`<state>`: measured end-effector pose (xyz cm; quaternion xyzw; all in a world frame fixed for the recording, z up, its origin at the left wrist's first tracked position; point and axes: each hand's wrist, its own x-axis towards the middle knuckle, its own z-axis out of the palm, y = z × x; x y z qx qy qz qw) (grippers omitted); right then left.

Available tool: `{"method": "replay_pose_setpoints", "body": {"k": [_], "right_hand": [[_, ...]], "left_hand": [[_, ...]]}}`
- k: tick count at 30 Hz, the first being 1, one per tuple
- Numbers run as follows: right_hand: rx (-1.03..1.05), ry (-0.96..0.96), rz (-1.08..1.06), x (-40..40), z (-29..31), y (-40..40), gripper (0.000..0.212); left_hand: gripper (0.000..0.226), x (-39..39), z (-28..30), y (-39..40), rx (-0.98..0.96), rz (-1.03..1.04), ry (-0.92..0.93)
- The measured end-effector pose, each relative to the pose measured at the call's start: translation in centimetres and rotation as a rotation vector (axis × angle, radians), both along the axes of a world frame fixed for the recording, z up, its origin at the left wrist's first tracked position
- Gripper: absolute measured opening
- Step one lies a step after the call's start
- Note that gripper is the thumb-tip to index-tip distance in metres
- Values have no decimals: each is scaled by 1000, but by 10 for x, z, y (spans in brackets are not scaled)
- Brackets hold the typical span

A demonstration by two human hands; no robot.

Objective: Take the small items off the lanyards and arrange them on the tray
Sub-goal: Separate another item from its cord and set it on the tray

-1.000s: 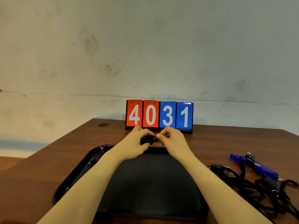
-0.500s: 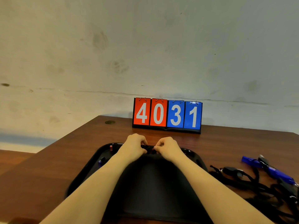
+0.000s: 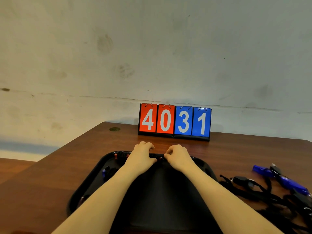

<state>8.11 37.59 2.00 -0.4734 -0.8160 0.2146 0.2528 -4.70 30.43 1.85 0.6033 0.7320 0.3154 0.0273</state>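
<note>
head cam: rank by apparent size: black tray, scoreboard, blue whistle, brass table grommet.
1. black tray, though nearest the camera
2. scoreboard
3. blue whistle, partly hidden by lanyards
4. brass table grommet, farther back

We have a single view, taken from a wide-angle camera worn on the person's head, so no second view shares any part of the scene. It faces forward toward 12 o'clock and tilts only slightly down: the stained pale plaster wall (image 3: 152, 48) fills the upper half, and the brown wooden table (image 3: 70, 166) fills the lower half. The two bare forearms enter from 6 o'clock and run away from us, so the near table edge lies close under the lens. The red-and-blue flip scoreboard reading 4031 (image 3: 174, 121) stands at 12 o'clock against the wall, farthest from us. Straight edges bow toward the frame's borders.
</note>
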Motion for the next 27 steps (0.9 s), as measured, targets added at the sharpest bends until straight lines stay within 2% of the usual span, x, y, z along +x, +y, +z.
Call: {"method": "replay_pose_setpoints", "body": {"k": [6, 12, 19, 24, 27], "right_hand": [[78, 63, 0, 33, 10, -13, 13], [126, 69, -33, 83, 9, -22, 13], [148, -109, -80, 158, 10, -19, 23], [165, -355, -74, 195, 9, -8, 35], [179, -410, -87, 204, 5, -3, 37]], "left_hand": [[31, 23, 7, -17, 91, -14, -55], [19, 64, 13, -24, 78, -105, -145], [13, 130, 17, -12, 40, -209, -147], [13, 168, 14, 6, -10, -276, -87], [18, 182, 9, 17, -24, -290, -26]]}}
